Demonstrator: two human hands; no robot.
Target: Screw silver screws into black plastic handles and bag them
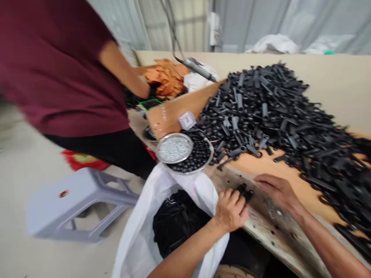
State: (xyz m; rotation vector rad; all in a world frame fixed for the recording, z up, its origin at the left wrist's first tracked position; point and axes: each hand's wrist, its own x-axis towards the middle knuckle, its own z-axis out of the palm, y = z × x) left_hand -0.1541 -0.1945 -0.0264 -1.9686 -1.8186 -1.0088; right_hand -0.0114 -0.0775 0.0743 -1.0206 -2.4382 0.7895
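My left hand (232, 208) is closed around a few slim black plastic parts (247, 193), whose ends stick out past the fingers. It hovers at the rim of a white sack (131, 231), above the near edge of a worn wooden board (265, 220). Inside the sack lies black material (179, 224). To the right, my right hand (276, 189) has its fingers stretched out, with nothing visible in it, over the board. Just beyond it spreads a large heap of similar black plastic parts (269, 100).
A metal dish of small silvery pins (175, 148) rests on a tray of black balls (199, 154). A cardboard divider (174, 110) stands behind. A power screwdriver (198, 68) hangs above. At left are a co-worker in a maroon shirt (66, 77) and a grey stool (69, 204).
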